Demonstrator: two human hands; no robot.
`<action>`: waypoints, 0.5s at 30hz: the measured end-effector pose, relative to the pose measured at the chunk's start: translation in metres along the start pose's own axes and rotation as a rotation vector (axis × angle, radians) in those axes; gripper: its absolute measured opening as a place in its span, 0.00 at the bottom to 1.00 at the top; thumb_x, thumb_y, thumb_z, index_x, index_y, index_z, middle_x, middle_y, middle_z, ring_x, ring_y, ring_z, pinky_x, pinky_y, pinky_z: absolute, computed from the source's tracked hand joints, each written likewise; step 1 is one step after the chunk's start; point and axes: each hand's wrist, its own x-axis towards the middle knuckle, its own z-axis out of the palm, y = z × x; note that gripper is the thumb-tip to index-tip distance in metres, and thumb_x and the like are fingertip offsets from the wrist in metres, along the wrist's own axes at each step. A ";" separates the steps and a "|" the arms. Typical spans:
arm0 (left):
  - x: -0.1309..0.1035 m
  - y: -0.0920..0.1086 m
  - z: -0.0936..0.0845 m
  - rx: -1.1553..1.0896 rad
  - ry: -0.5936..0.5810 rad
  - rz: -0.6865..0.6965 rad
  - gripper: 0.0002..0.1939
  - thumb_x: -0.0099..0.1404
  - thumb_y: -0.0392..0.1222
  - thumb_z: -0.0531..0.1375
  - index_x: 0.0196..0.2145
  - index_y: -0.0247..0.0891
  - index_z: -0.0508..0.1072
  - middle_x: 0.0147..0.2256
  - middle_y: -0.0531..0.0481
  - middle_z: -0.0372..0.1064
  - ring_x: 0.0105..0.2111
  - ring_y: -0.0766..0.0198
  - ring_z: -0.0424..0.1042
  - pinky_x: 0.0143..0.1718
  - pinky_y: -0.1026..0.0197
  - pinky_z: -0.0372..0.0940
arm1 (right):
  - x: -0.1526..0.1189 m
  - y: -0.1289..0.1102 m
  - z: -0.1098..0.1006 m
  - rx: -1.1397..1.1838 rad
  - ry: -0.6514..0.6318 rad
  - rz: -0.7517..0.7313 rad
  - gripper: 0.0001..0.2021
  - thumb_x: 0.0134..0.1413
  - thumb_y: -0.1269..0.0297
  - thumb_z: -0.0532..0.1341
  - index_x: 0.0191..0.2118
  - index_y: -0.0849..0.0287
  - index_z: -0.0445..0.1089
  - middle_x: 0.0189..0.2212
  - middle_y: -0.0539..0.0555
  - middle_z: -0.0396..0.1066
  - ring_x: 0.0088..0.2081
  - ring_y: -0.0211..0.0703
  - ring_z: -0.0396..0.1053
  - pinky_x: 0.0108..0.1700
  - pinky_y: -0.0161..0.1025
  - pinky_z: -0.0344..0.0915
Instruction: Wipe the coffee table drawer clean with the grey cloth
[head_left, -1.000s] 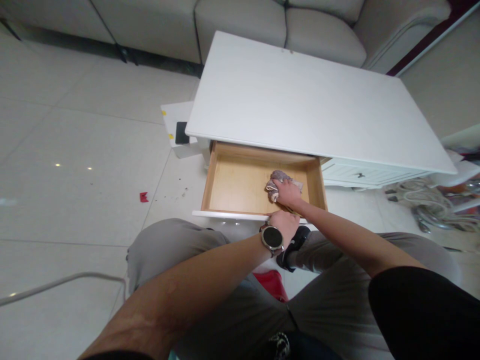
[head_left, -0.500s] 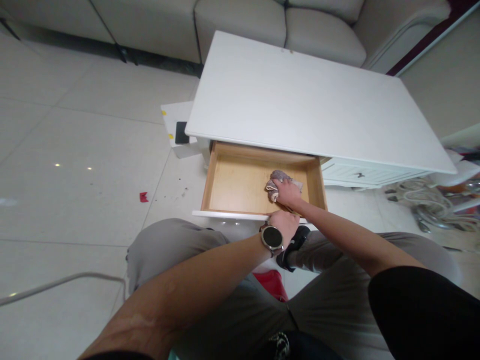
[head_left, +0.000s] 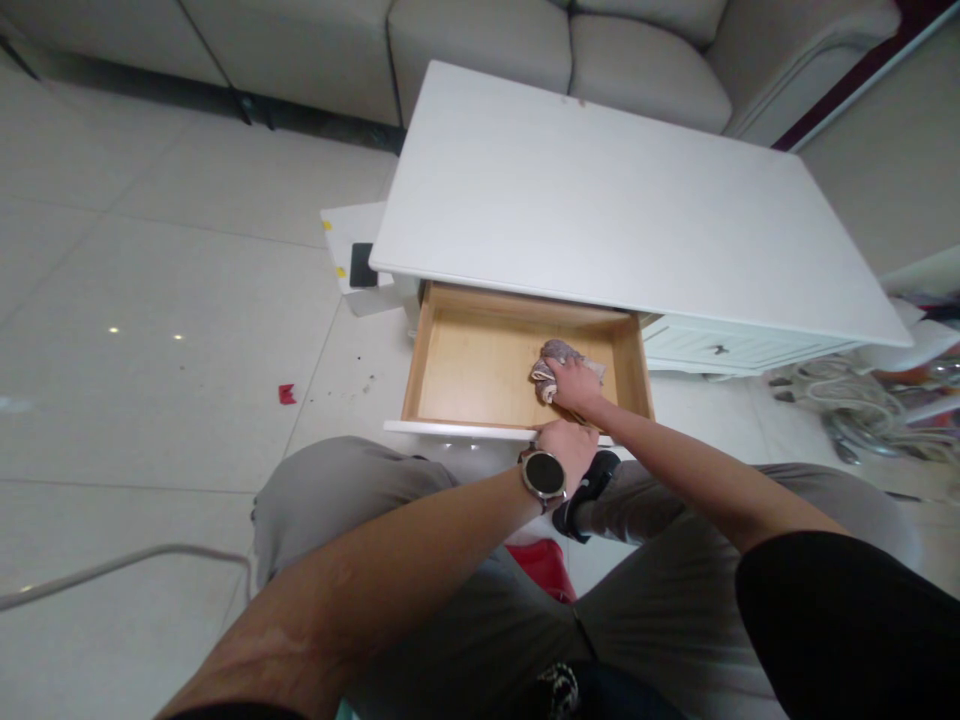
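Inside the pulled-out wooden drawer (head_left: 472,375), my right hand (head_left: 577,385) is closed on a crumpled grey-brown cloth (head_left: 556,352) and presses it against the drawer bottom, toward the right side. My left hand (head_left: 568,447), with a round dark-faced watch (head_left: 544,474) on the wrist, grips the top edge of the drawer's white front panel. Its fingertips are partly hidden. The drawer belongs to a white coffee table (head_left: 615,200).
A second drawer front (head_left: 720,350) is closed at the right. A grey sofa (head_left: 480,45) stands behind the table. On the floor lie a white box (head_left: 349,225), a red scrap (head_left: 286,394) and coiled hoses (head_left: 847,395). A pale hose (head_left: 127,565) runs at lower left.
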 end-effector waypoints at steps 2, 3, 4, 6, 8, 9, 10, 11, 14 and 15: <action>0.001 0.000 0.000 -0.006 -0.009 0.002 0.23 0.75 0.25 0.45 0.61 0.27 0.70 0.52 0.31 0.78 0.51 0.45 0.80 0.47 0.39 0.76 | 0.000 0.000 -0.001 -0.007 0.001 -0.006 0.30 0.62 0.61 0.61 0.69 0.52 0.60 0.54 0.68 0.69 0.55 0.63 0.68 0.49 0.48 0.68; 0.001 0.000 0.001 -0.009 -0.011 0.001 0.23 0.75 0.25 0.45 0.60 0.27 0.70 0.52 0.32 0.78 0.51 0.45 0.80 0.47 0.40 0.76 | 0.000 0.000 -0.001 -0.011 -0.003 -0.011 0.30 0.62 0.61 0.60 0.69 0.51 0.60 0.55 0.68 0.69 0.55 0.63 0.68 0.49 0.48 0.68; 0.002 0.000 0.001 -0.014 -0.011 0.000 0.23 0.75 0.26 0.45 0.60 0.27 0.71 0.52 0.32 0.78 0.51 0.46 0.80 0.47 0.42 0.76 | 0.001 0.001 -0.001 -0.018 -0.011 -0.017 0.31 0.63 0.60 0.60 0.70 0.51 0.59 0.55 0.68 0.69 0.56 0.63 0.68 0.50 0.48 0.68; 0.003 0.000 0.002 -0.025 -0.008 -0.004 0.23 0.75 0.26 0.46 0.60 0.27 0.71 0.53 0.32 0.78 0.52 0.46 0.79 0.48 0.43 0.76 | 0.002 0.003 -0.003 -0.041 -0.037 -0.035 0.32 0.64 0.59 0.59 0.72 0.50 0.57 0.56 0.68 0.70 0.56 0.62 0.69 0.50 0.48 0.68; 0.003 0.000 0.003 -0.041 -0.009 -0.007 0.23 0.75 0.26 0.46 0.61 0.28 0.71 0.52 0.32 0.78 0.52 0.46 0.79 0.49 0.42 0.76 | 0.006 0.004 -0.004 -0.060 -0.066 -0.066 0.33 0.65 0.59 0.58 0.74 0.49 0.54 0.56 0.67 0.71 0.54 0.62 0.71 0.50 0.48 0.68; 0.003 0.001 0.003 -0.049 -0.011 -0.009 0.23 0.75 0.26 0.46 0.61 0.28 0.70 0.52 0.32 0.78 0.53 0.45 0.79 0.50 0.41 0.75 | 0.008 0.005 -0.006 -0.066 -0.077 -0.084 0.33 0.65 0.59 0.58 0.74 0.49 0.54 0.55 0.67 0.72 0.53 0.62 0.72 0.49 0.48 0.68; 0.004 0.001 0.003 -0.058 -0.014 -0.009 0.23 0.75 0.26 0.46 0.62 0.28 0.70 0.53 0.32 0.78 0.53 0.45 0.79 0.50 0.40 0.75 | 0.011 0.005 -0.007 -0.071 -0.085 -0.102 0.33 0.65 0.60 0.58 0.74 0.50 0.54 0.54 0.67 0.73 0.52 0.62 0.73 0.49 0.49 0.68; 0.004 0.001 0.003 -0.065 -0.015 -0.006 0.24 0.74 0.26 0.47 0.62 0.28 0.70 0.53 0.32 0.78 0.53 0.46 0.79 0.50 0.40 0.75 | 0.015 0.004 -0.010 -0.075 -0.090 -0.120 0.33 0.65 0.61 0.58 0.74 0.51 0.54 0.53 0.67 0.74 0.51 0.62 0.74 0.49 0.49 0.68; 0.004 0.000 0.004 -0.078 -0.010 0.012 0.25 0.73 0.24 0.47 0.63 0.30 0.70 0.52 0.33 0.78 0.52 0.48 0.79 0.50 0.42 0.75 | 0.029 -0.004 -0.019 -0.096 -0.094 -0.178 0.33 0.65 0.62 0.58 0.73 0.52 0.55 0.52 0.67 0.76 0.50 0.61 0.75 0.47 0.48 0.68; 0.005 0.000 0.005 -0.080 -0.002 0.016 0.26 0.73 0.24 0.47 0.62 0.32 0.71 0.52 0.33 0.78 0.52 0.48 0.79 0.49 0.43 0.75 | 0.036 -0.009 -0.023 -0.102 -0.095 -0.202 0.33 0.64 0.62 0.58 0.73 0.52 0.55 0.52 0.67 0.76 0.50 0.61 0.75 0.48 0.47 0.68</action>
